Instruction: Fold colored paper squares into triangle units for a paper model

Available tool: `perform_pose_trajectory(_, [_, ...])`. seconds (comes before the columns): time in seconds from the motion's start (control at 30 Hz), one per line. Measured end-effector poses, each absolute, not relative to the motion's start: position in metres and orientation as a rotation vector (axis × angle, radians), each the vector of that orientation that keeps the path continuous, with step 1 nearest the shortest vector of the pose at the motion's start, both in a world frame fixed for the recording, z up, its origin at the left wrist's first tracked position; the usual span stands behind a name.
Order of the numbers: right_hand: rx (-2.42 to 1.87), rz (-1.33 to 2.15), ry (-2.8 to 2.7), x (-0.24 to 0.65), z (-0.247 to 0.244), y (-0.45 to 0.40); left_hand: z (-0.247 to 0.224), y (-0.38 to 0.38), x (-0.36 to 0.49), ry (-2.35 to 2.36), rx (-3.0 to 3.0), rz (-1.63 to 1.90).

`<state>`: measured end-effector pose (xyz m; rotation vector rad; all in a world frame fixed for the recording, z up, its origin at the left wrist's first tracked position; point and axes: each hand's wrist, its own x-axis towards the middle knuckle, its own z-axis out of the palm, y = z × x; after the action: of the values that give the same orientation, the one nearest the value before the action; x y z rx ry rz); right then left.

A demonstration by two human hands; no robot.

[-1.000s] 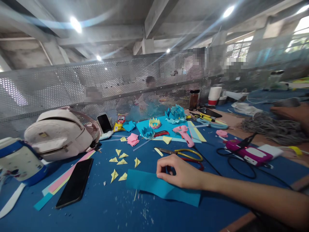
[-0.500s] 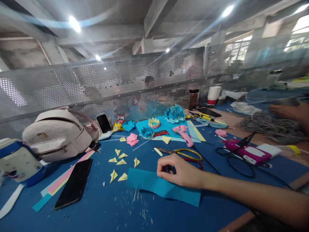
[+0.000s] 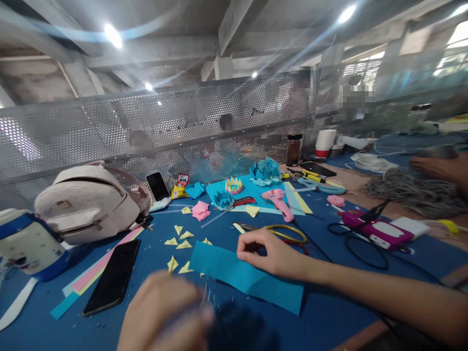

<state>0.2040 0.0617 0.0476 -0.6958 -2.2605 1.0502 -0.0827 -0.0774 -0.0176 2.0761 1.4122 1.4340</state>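
We find bare tabletop (image 3: 292,336) right of the left hand (image 3: 166,312), on the near side of the blue paper strip (image 3: 248,280). Yellow folded pieces (image 3: 184,244) obstruct passage beyond that hand; the black phone (image 3: 112,278) bounds its left. Scissors (image 3: 288,228) block access just beyond the right hand (image 3: 272,253).

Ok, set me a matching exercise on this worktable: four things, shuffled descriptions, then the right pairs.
1. Paper strip
2. Left hand
3. Glue gun
4. Backpack

A. Pale, at the left of the picture
B. Blurred, at the bottom edge of the picture
C. Bright pink, right of the picture's middle
D. Blue, touching the right hand

Pairs: 1-D, 2-B, 3-C, 4-A.
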Motion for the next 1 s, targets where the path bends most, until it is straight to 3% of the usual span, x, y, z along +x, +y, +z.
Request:
perform_pose_trajectory(0.1, [-0.678,1.080,-2.201,0.200,0.053,0.059,0.021,-0.028,-0.062,1.350,1.601,1.629])
perform_pose_trajectory(0.33, [-0.625,1.182,-1.990,0.188,0.055,0.059,0.033,0.023,-0.042,1.186,1.257,1.367])
perform_pose_trajectory(0.77, [-0.384,2.527,-1.510,0.173,0.025,0.072,0.022,0.023,-0.031,1.062,1.256,1.136])
perform_pose_trajectory(1.0, [-0.634,2.267,-1.633,0.172,0.010,0.087,0.017,0.020,-0.032,1.128,1.282,1.018])
